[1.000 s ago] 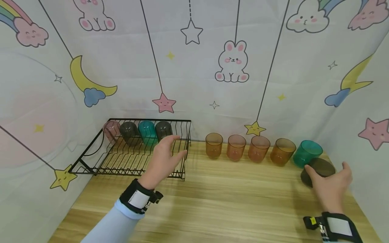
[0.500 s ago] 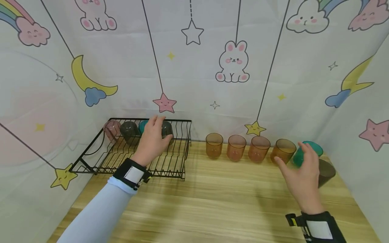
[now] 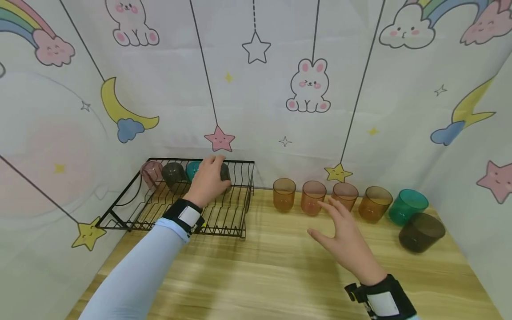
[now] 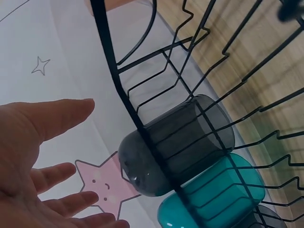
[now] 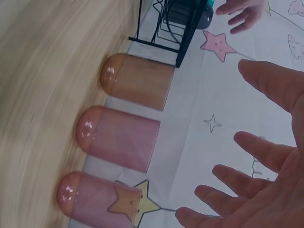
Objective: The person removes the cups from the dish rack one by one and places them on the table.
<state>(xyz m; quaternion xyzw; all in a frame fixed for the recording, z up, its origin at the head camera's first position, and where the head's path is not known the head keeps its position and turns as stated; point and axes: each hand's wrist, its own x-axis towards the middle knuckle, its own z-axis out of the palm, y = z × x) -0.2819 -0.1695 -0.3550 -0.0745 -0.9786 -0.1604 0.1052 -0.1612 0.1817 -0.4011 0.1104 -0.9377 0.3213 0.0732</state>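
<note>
My left hand (image 3: 209, 180) reaches over the black wire dish rack (image 3: 240, 161), fingers spread, with nothing in its grasp. A dark grey cup (image 4: 175, 147) lies nearest to it in the rack, apart from the fingers in the left wrist view. Beside that is a teal cup (image 4: 213, 190), then another dark cup (image 3: 174, 174) and a pink one (image 3: 151, 172). My right hand (image 3: 346, 242) hovers over the table, also spread and holding nothing. It overlaps a pink cup (image 3: 346, 192); a second pink cup (image 5: 121, 137) and an amber cup (image 5: 140, 80) stand left of it.
On the right of the wooden table (image 3: 280, 280) stand another amber cup (image 3: 375, 204), a green-teal cup (image 3: 408, 206) and a dark cup (image 3: 421, 233), mouths up. A white cloth (image 3: 264, 106) with cartoon prints hangs behind and at both sides.
My right hand has left the dark cup at the right end and moved left over the table. My left hand has moved back over the rack, to the dark grey cup.
</note>
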